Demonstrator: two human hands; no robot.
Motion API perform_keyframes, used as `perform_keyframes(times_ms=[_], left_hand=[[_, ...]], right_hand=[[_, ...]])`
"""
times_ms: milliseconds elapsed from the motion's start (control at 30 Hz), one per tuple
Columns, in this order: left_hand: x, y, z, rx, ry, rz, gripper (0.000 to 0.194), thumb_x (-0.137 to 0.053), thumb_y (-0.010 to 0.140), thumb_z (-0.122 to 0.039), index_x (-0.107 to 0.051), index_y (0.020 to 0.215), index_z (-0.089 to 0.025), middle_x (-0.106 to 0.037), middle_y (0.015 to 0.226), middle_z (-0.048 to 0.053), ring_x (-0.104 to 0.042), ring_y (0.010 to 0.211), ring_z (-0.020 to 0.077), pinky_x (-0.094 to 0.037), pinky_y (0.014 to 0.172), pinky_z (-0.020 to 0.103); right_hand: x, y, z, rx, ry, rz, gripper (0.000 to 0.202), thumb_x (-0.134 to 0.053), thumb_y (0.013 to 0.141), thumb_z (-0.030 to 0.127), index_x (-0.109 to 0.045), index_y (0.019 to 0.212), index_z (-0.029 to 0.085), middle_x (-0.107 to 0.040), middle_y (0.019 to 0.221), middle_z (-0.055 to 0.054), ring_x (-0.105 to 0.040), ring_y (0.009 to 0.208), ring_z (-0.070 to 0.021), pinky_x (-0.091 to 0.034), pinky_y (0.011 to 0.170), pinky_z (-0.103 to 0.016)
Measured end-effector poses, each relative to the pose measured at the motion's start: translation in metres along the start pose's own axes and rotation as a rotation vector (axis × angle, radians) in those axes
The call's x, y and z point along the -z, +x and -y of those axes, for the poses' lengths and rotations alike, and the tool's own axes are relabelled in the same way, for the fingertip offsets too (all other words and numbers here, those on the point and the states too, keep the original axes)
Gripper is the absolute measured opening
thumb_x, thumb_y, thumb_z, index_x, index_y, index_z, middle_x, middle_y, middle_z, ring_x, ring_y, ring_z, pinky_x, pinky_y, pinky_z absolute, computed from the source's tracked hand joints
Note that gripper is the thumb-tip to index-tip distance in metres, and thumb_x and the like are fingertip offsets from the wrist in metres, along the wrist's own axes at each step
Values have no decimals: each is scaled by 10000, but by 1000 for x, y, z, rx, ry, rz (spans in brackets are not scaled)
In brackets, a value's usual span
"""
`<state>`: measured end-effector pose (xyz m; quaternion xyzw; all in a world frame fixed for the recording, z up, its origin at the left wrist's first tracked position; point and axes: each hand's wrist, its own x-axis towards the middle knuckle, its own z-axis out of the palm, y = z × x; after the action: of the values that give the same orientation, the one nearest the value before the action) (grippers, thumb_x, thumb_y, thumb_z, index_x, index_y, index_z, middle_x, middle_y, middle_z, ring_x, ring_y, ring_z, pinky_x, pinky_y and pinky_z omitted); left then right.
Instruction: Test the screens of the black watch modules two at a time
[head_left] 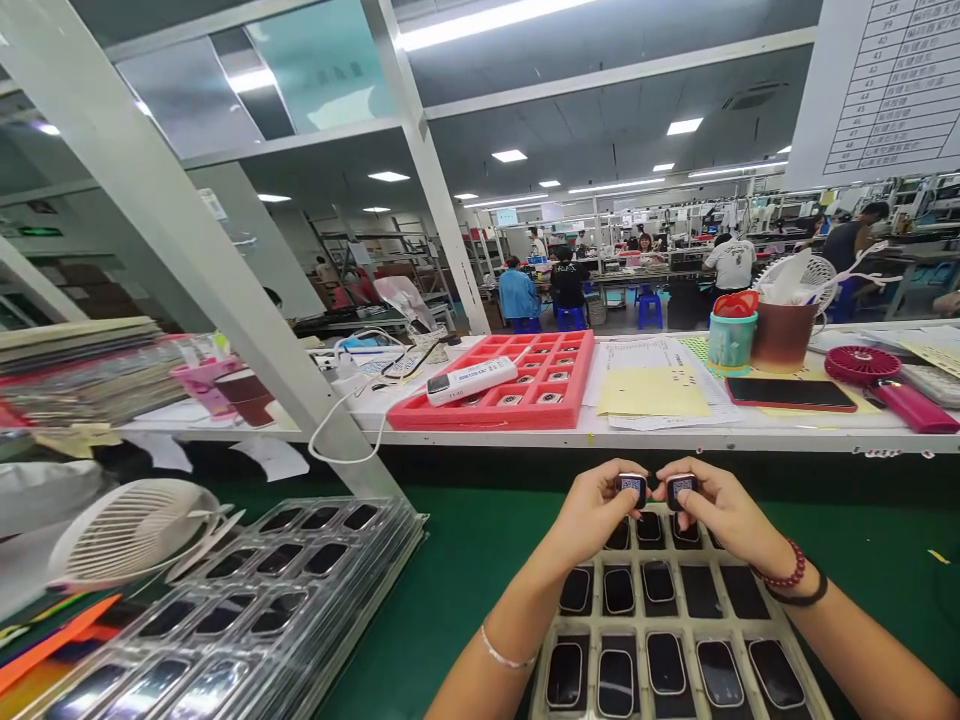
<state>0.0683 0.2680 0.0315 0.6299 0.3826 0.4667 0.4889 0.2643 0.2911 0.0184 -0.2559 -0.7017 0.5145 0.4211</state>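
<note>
My left hand [600, 505] grips a small smartwatch [632, 489] whose lit screen shows a square code. A second smartwatch [680, 490], also lit with a code, is pinched between the thumb and fingers of my right hand [716, 500]. The two watches are side by side, a small gap apart, above the far end of a pale compartment tray [632, 628]. Dark-screened watch faces [666, 663] sit in many of its compartments; two in the second row hold no watch. My hands partly hide the far row.
To the left, clear plastic trays [360, 600] of watch faces are stacked beside a white fan [135, 530]. On the shelf ahead lie a red foam tray [562, 370], a white power strip [472, 380], papers [652, 390], a phone [791, 394] and a pink handheld fan [862, 365].
</note>
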Motion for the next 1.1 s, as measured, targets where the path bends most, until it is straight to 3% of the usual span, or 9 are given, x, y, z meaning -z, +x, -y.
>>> perform_keyframes(times_ms=[300,400,500,600,733,800,900,1100], left_hand=[[-5,5,8,-32,48,-11,281,-556,843,-342,-609,981,-103,-626,845,90,-591,764,182,-516,624,269],[-3,6,13,-75,74,-24,257,-514,851,-267,-577,1054,-124,-623,926,91,-592,837,189,-516,673,276],[-2,6,17,-85,165,-68,371,-516,776,-122,-527,1144,-170,-620,983,64,-582,822,159,-486,679,246],[-2,5,16,-69,225,-96,354,-553,748,-118,-544,1097,-176,-625,906,40,-565,756,141,-453,632,219],[-2,4,11,-58,192,-65,266,-440,848,-187,-555,1088,-171,-621,907,46,-577,746,137,-467,665,238],[-2,3,10,-30,194,-56,356,-376,840,-134,-526,1159,-187,-621,948,46,-585,729,125,-464,654,233],[-2,3,10,-30,217,-55,447,-461,777,-99,-491,1211,-201,-617,990,46,-590,784,136,-459,651,216],[-1,2,10,-104,185,-51,259,-539,810,-189,-561,1068,-169,-619,936,54,-570,817,148,-455,651,204]], right_hand=[[3,5,-11,23,-20,-37,247,-457,929,368,-575,987,158,-615,794,-48,-484,500,-103,-400,439,-212],[3,5,-11,102,-69,-93,214,-522,883,275,-542,1070,174,-605,838,-40,-552,694,-146,-463,599,-243],[2,4,-7,109,-79,-64,396,-534,817,177,-466,1206,194,-599,966,-50,-562,865,-174,-470,733,-276],[4,3,-4,20,-2,20,396,-476,848,206,-450,1243,195,-586,1073,-83,-580,741,-153,-477,584,-255],[6,4,-5,11,-1,-44,236,-450,892,250,-532,1096,162,-614,930,-71,-528,586,-110,-451,517,-232],[5,4,-5,37,-26,-68,214,-509,860,218,-531,1066,167,-607,887,-54,-531,642,-120,-449,532,-217],[3,3,-4,36,3,4,325,-532,823,175,-487,1144,189,-590,1006,-65,-558,749,-141,-468,568,-218],[1,2,-2,18,27,63,315,-461,874,174,-475,1188,195,-585,1045,-72,-577,688,-115,-479,573,-221]])
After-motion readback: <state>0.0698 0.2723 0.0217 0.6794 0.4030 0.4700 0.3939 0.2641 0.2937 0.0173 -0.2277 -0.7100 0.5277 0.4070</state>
